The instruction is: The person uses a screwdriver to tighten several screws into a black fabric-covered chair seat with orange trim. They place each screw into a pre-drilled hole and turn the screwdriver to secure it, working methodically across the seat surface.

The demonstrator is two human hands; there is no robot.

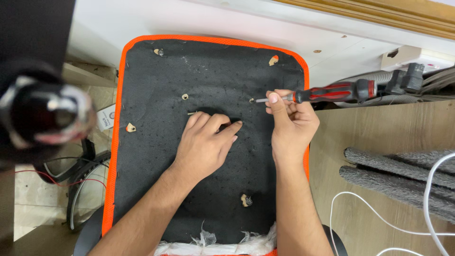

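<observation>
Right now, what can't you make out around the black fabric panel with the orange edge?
Head view only:
- Fabric beneath the left hand: hidden by its palm.
- Red and black screwdriver tip: too small to show what it meets.
- Dark shiny object at the left: blurred.
- Black orange-edged panel bottom: cut off by the frame.

Bright even indoor light, soft shadows under hands, blurred dark object at left edge

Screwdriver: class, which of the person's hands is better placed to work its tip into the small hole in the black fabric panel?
Right. The right hand already grips the screwdriver, its tip at the hole. The left hand lies flat on the black fabric panel, holding nothing.
</observation>
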